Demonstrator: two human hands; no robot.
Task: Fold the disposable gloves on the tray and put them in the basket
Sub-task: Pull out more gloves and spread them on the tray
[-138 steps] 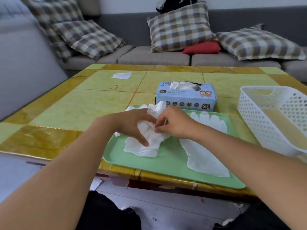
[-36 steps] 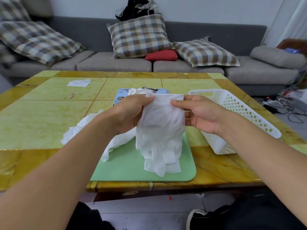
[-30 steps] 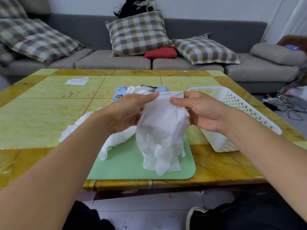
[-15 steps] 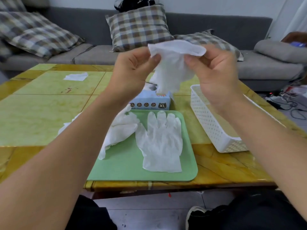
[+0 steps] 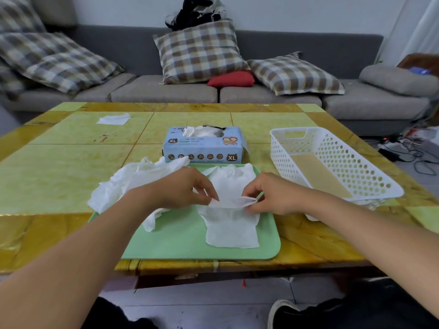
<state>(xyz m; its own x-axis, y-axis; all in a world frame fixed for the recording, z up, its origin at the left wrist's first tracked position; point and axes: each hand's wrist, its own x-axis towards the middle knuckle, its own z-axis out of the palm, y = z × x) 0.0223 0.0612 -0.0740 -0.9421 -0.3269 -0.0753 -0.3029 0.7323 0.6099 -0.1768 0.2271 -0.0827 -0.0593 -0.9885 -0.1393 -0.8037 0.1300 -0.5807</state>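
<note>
I have a white glove (image 5: 231,203) in both hands, low over the green tray (image 5: 180,243) on the table (image 5: 59,176). My left hand (image 5: 183,189) pinches one side of its open cuff and my right hand (image 5: 268,197) pinches the other side, so the cuff edge is pulled flat between my hands. It looks like I am laying this glove on top of another flat glove (image 5: 234,230) that lies on the tray. The glove I hold runs long ways from me toward the blue glove box (image 5: 204,144). Its finger end points away from me, at the box, and its cuff is on my side. The flat glove under it seems to lie the same way, with its cuff sticking out toward me. To do this well, I think I should keep the cuff tight and straight, set it down slow so the two gloves line up, and press out the bumps before I fold. A messy pile of more gloves (image 5: 133,181) sits on the left, half on the tray and half on the table. The white basket (image 5: 332,162) waits on the right with no gloves in it that I can see.
</note>
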